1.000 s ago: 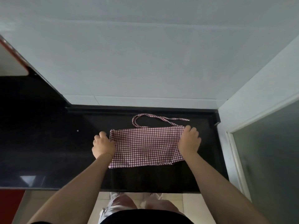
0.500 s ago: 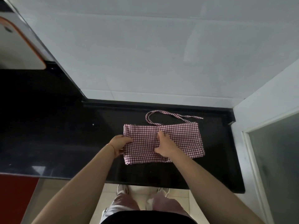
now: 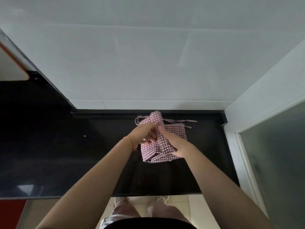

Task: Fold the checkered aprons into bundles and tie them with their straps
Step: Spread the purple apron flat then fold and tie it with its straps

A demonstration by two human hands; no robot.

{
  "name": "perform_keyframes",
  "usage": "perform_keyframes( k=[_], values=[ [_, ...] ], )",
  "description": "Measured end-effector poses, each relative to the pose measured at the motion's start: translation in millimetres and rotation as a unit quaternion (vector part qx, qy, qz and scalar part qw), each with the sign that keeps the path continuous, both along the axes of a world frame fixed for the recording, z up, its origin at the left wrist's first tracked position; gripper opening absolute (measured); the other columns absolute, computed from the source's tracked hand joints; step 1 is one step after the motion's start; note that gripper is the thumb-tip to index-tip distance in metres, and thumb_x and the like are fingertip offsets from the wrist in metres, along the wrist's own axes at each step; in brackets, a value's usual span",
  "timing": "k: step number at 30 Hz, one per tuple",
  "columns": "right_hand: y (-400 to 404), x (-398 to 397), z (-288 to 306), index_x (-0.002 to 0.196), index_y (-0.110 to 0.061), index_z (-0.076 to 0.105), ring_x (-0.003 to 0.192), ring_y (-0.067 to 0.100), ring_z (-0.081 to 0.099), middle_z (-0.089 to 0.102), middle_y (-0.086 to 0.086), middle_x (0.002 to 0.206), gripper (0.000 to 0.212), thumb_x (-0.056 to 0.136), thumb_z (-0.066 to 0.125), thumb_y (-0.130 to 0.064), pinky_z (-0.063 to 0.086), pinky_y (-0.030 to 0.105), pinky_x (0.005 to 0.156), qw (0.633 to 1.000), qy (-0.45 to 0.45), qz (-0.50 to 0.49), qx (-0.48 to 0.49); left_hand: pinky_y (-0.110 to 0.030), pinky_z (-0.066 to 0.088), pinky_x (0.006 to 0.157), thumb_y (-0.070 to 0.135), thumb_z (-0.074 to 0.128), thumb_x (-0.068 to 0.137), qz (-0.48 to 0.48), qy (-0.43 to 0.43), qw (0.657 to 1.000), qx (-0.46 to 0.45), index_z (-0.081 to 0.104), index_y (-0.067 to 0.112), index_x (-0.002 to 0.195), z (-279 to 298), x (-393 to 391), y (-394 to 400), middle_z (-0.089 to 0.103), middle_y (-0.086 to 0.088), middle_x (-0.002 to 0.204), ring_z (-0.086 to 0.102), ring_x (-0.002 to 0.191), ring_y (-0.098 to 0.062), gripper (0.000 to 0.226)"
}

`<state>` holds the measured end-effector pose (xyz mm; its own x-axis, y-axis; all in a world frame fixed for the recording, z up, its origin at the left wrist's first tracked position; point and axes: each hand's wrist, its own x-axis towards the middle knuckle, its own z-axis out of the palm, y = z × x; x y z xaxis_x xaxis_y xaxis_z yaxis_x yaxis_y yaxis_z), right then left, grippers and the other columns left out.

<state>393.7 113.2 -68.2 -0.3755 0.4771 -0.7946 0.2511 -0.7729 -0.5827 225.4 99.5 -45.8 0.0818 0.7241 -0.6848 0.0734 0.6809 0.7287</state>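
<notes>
A person folds a red-and-white checkered apron [image 3: 165, 146] on a black countertop [image 3: 99, 154] near the tiled wall [image 3: 148, 63]. The left hand [image 3: 145, 133] grips a raised fold with curled fingers; the right hand [image 3: 173, 142] clasps the cloth from the other side. The straps [image 3: 179, 121] trail behind toward the wall

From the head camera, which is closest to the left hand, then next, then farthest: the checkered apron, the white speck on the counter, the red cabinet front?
1. Checkered apron: the left hand grips it.
2. White speck: on the black counter, to the hand's left.
3. Red cabinet front: bottom left corner.
</notes>
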Motion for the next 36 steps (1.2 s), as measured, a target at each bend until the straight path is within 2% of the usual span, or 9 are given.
perform_keyframes(
  k=[3,7,11,18,23,26,28,32,36],
  values=[
    [8,13,-6,0.141,-0.016,0.047,0.121,0.029,0.056,0.056,0.008,0.138,0.101,0.061,0.081,-0.067,0.043,0.048,0.107,0.982,-0.171,0.047,0.067,-0.028,0.048,0.073,0.041,0.038,0.105,-0.022,0.002,1.0,-0.009,0.065,0.013,0.111,-10,15,2,0.071,-0.004,0.089,0.061,0.079,-0.016,0.039],
    [19,34,-21,0.113,-0.01,0.062,0.103,0.024,0.063,0.065,0.009,0.119,0.03,0.088,0.07,-0.025,0.049,0.037,0.095,0.956,-0.265,0.06,0.113,-0.034,0.055,0.081,0.025,0.053,0.101,0.013,0.122,0.991,0.063,0.07,0.006,0.107,-29,24,-2,0.067,0.001,0.091,0.06,0.079,-0.013,0.026],
    [25,44,-19,0.105,-0.013,0.064,0.097,0.022,0.065,0.068,0.008,0.111,0.023,0.084,0.072,-0.017,0.052,0.036,0.09,0.974,-0.208,0.054,0.069,-0.025,0.051,0.073,0.021,0.057,0.097,0.095,0.268,0.955,0.086,0.059,0.015,0.125,-44,19,-6,0.056,-0.002,0.122,0.06,0.092,-0.014,0.029],
    [33,38,2,0.123,-0.021,0.058,0.11,0.023,0.06,0.062,0.0,0.121,0.052,0.081,0.076,-0.046,0.046,0.042,0.101,0.985,-0.129,0.105,0.055,-0.033,0.049,0.091,0.025,0.061,0.095,0.136,0.185,0.973,0.039,0.046,0.014,0.135,-57,17,-9,0.056,-0.002,0.127,0.057,0.109,-0.018,0.044],
    [17,-8,9,0.119,-0.02,0.067,0.119,0.024,0.062,0.07,0.002,0.122,0.055,0.09,0.049,-0.063,0.047,0.042,0.105,0.991,0.083,0.092,0.043,-0.029,0.055,0.083,0.041,0.048,0.094,0.243,0.089,0.966,0.016,0.064,0.011,0.114,-45,-11,-9,0.066,-0.007,0.118,0.064,0.099,-0.018,0.038],
    [5,-31,-1,0.117,-0.027,0.07,0.118,0.017,0.059,0.066,-0.006,0.124,0.037,0.096,0.055,-0.054,0.045,0.035,0.102,0.964,-0.061,0.191,0.173,-0.023,0.047,0.069,0.026,0.041,0.1,0.407,0.15,0.9,0.051,0.065,0.012,0.106,-36,-44,-23,0.066,-0.004,0.108,0.06,0.088,-0.012,0.029],
    [-3,-39,-16,0.109,-0.024,0.071,0.107,0.016,0.062,0.067,-0.006,0.112,0.019,0.095,0.061,-0.034,0.049,0.031,0.092,0.892,-0.205,0.242,0.322,-0.033,0.048,0.079,0.027,0.045,0.097,0.487,0.201,0.846,0.083,0.064,0.013,0.108,-31,-67,-34,0.062,-0.002,0.107,0.058,0.093,-0.016,0.025],
    [-34,-49,-31,0.115,-0.021,0.057,0.115,0.024,0.051,0.052,0.006,0.125,0.027,0.092,0.059,-0.034,0.049,0.041,0.095,0.75,-0.409,0.284,0.435,-0.044,0.039,0.095,0.023,0.068,0.083,0.178,0.51,0.79,0.289,0.066,0.016,0.107,-30,-78,-51,0.057,-0.003,0.115,0.05,0.111,-0.025,0.026],
    [-54,-54,-38,0.147,-0.029,0.027,0.142,0.045,0.022,0.019,0.015,0.156,0.075,0.087,0.059,-0.059,0.03,0.061,0.11,0.729,-0.472,0.351,0.35,-0.051,0.024,0.116,0.037,0.065,0.085,-0.298,0.487,0.778,0.263,0.05,0.029,0.139,-50,-63,-66,0.034,-0.005,0.153,0.028,0.144,-0.029,0.057]
  ],
)
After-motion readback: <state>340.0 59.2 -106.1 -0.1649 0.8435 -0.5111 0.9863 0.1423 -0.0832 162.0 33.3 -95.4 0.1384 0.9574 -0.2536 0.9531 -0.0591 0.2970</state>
